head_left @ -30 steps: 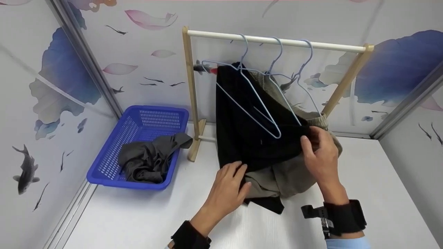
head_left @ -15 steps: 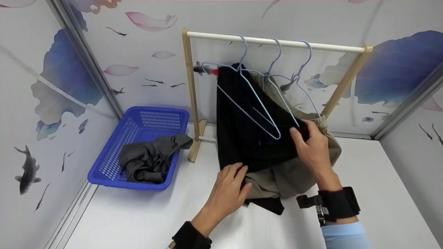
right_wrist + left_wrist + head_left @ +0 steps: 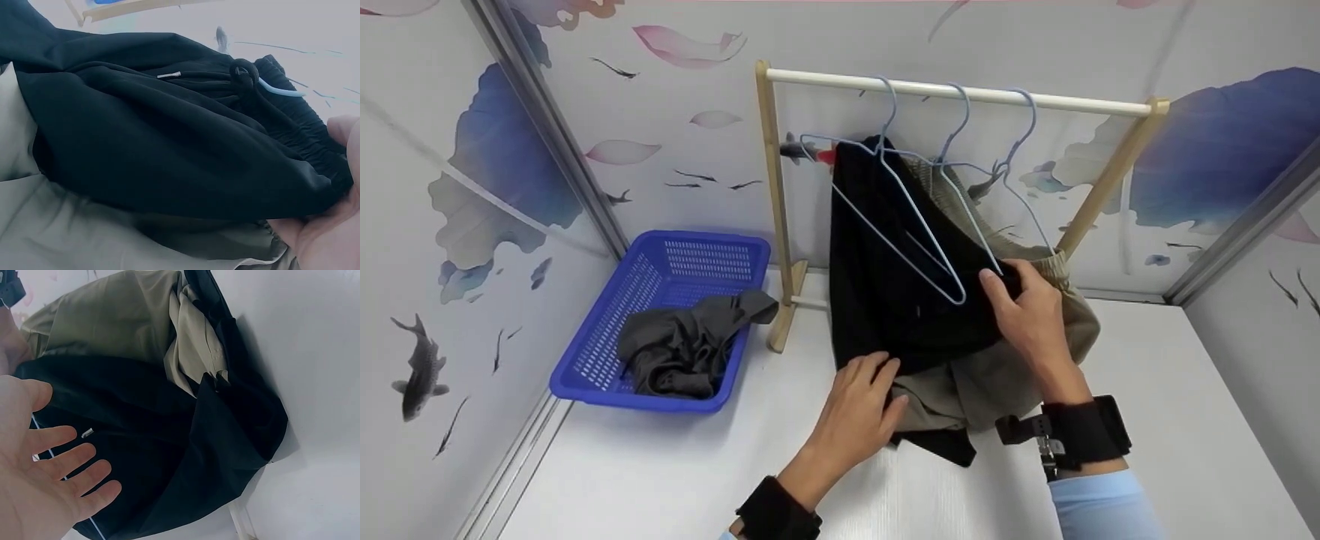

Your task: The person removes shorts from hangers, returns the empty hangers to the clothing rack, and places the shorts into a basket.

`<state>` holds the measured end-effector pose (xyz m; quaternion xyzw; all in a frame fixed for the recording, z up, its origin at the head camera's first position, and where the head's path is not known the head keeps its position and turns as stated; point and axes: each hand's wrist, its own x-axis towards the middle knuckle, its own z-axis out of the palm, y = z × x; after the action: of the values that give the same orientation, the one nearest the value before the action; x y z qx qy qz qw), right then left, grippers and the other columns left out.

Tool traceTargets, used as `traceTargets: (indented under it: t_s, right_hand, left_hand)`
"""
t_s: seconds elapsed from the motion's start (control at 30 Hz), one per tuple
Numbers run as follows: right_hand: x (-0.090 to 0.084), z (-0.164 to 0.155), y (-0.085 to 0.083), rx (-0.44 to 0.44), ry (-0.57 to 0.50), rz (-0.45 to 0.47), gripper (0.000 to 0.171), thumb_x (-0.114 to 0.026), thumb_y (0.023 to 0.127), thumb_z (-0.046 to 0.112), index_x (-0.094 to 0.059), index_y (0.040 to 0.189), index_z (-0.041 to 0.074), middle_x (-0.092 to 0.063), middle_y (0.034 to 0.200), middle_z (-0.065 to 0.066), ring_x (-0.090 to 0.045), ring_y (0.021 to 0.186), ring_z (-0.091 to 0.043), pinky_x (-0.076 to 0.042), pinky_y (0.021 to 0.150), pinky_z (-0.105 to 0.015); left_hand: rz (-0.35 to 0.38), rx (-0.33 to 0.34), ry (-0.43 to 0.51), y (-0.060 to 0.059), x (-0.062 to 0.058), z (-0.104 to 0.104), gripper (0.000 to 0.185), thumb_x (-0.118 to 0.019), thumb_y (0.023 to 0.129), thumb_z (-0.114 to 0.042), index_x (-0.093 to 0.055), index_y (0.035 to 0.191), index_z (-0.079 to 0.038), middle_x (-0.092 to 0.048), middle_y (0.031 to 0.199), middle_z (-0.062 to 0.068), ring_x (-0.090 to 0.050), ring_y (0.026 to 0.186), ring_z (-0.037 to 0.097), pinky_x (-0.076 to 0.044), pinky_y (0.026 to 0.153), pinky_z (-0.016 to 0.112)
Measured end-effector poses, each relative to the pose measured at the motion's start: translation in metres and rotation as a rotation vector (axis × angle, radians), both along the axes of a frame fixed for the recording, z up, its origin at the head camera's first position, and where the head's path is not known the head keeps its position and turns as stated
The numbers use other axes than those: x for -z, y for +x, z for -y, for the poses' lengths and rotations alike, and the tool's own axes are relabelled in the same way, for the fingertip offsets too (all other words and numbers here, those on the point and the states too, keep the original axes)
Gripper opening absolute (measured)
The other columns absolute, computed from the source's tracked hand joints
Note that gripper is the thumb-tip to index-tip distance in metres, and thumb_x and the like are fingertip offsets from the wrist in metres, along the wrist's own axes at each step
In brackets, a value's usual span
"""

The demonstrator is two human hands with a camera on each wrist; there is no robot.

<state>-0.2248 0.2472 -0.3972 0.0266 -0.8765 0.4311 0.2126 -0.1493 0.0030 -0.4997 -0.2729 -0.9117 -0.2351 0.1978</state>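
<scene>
A black garment (image 3: 892,285) hangs on the leftmost of three light blue wire hangers (image 3: 915,217) on a small wooden rack with a white rod (image 3: 1072,103). A khaki garment (image 3: 982,382) hangs behind it and droops onto the white table. My right hand (image 3: 1027,315) grips the black garment's elastic waistband beside the hanger's lower corner; the right wrist view shows the gathered black fabric (image 3: 169,146) in my right hand (image 3: 332,236). My left hand (image 3: 859,416) lies with straight fingers against the black garment's lower edge. In the left wrist view that left hand (image 3: 45,489) is flat beside the black cloth (image 3: 169,439).
A blue plastic basket (image 3: 637,400) stands at the left against the wall, with a crumpled dark grey garment (image 3: 682,345) in it. Patterned walls close in on the left, back and right. The rack's wooden foot (image 3: 786,315) stands between basket and garments.
My right hand has slid left and slightly up along the black garment's waistband toward the hanger's corner. The left hand has barely moved.
</scene>
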Motion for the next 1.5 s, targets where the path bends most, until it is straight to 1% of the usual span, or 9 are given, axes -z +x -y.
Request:
traceTargets:
  t_s: [0.17, 0.27, 0.5, 0.7, 0.9, 1.13, 1.27, 1.37, 1.5]
  right_hand:
    - [-0.001, 0.002, -0.004, -0.007, 0.003, 0.022, 0.038, -0.064, 0.103, 0.025, -0.063, 0.129, -0.002, -0.066, 0.125, -0.026, -0.061, 0.112, -0.041, -0.045, 0.098, -0.051]
    - [-0.001, 0.003, -0.006, -0.003, 0.006, 0.004, 0.036, -0.063, 0.103, 0.022, -0.063, 0.128, -0.004, -0.066, 0.125, -0.028, -0.061, 0.113, -0.043, -0.045, 0.099, -0.053]
    - [-0.003, 0.006, -0.008, -0.006, 0.023, -0.049, 0.028, -0.060, 0.104, 0.015, -0.067, 0.122, -0.005, -0.069, 0.118, -0.029, -0.064, 0.113, -0.045, -0.046, 0.098, -0.054]
    - [-0.002, 0.008, -0.010, -0.006, 0.028, -0.117, 0.020, -0.061, 0.103, 0.010, -0.069, 0.113, -0.006, -0.071, 0.108, -0.028, -0.066, 0.104, -0.044, -0.047, 0.093, -0.055]
    - [0.001, 0.009, -0.011, 0.005, 0.031, -0.177, 0.016, -0.061, 0.102, 0.006, -0.068, 0.109, -0.006, -0.071, 0.099, -0.026, -0.066, 0.093, -0.042, -0.048, 0.087, -0.055]
    - [0.006, 0.009, -0.010, 0.028, 0.028, -0.277, 0.014, -0.061, 0.102, 0.004, -0.069, 0.109, -0.006, -0.073, 0.099, -0.023, -0.068, 0.091, -0.038, -0.048, 0.082, -0.049]
    - [0.008, 0.007, -0.009, 0.050, 0.024, -0.340, 0.014, -0.062, 0.102, 0.004, -0.070, 0.109, -0.004, -0.074, 0.098, -0.020, -0.069, 0.090, -0.037, -0.047, 0.081, -0.041]
    - [0.009, 0.005, -0.007, 0.070, 0.015, -0.371, 0.014, -0.062, 0.102, 0.005, -0.070, 0.109, -0.004, -0.074, 0.098, -0.020, -0.069, 0.089, -0.037, -0.046, 0.080, -0.036]
    - [0.010, 0.003, -0.005, 0.089, 0.009, -0.392, 0.014, -0.062, 0.102, 0.005, -0.070, 0.110, -0.004, -0.074, 0.098, -0.021, -0.069, 0.090, -0.038, -0.046, 0.081, -0.035]
  left_hand:
    - [0.020, -0.003, -0.009, 0.000, -0.002, -0.001, 0.046, -0.059, 0.105, -0.031, -0.059, 0.141, -0.002, -0.056, 0.142, 0.015, -0.053, 0.130, 0.028, -0.045, 0.110, 0.046]
    - [0.031, -0.005, -0.010, 0.000, -0.003, -0.002, 0.046, -0.059, 0.106, -0.032, -0.059, 0.141, -0.002, -0.055, 0.143, 0.014, -0.053, 0.131, 0.028, -0.044, 0.111, 0.045]
    - [-0.011, -0.009, 0.007, -0.001, -0.001, -0.001, 0.044, -0.061, 0.105, -0.031, -0.061, 0.139, -0.002, -0.058, 0.139, 0.014, -0.055, 0.128, 0.028, -0.046, 0.108, 0.046]
    - [-0.034, -0.017, 0.010, -0.002, 0.000, 0.000, 0.044, -0.063, 0.103, -0.030, -0.062, 0.137, -0.002, -0.059, 0.138, 0.014, -0.057, 0.126, 0.028, -0.048, 0.106, 0.046]
    - [-0.009, -0.017, 0.011, -0.002, -0.004, 0.001, 0.044, -0.063, 0.103, -0.030, -0.061, 0.138, -0.002, -0.058, 0.140, 0.014, -0.055, 0.128, 0.029, -0.047, 0.107, 0.046]
    - [-0.009, -0.023, 0.012, -0.001, -0.004, 0.003, 0.044, -0.061, 0.104, -0.030, -0.061, 0.138, -0.002, -0.058, 0.139, 0.014, -0.055, 0.128, 0.029, -0.047, 0.107, 0.045]
    - [-0.012, -0.026, 0.015, -0.001, -0.003, 0.003, 0.043, -0.060, 0.105, -0.031, -0.062, 0.138, -0.002, -0.058, 0.139, 0.014, -0.055, 0.128, 0.029, -0.047, 0.107, 0.045]
    - [0.002, -0.030, 0.011, -0.001, -0.002, 0.004, 0.043, -0.059, 0.105, -0.030, -0.061, 0.138, -0.002, -0.058, 0.139, 0.014, -0.055, 0.129, 0.029, -0.047, 0.108, 0.045]
    - [0.004, -0.033, 0.011, -0.001, -0.001, 0.005, 0.042, -0.060, 0.105, -0.029, -0.061, 0.138, -0.002, -0.058, 0.139, 0.015, -0.055, 0.129, 0.029, -0.047, 0.107, 0.046]
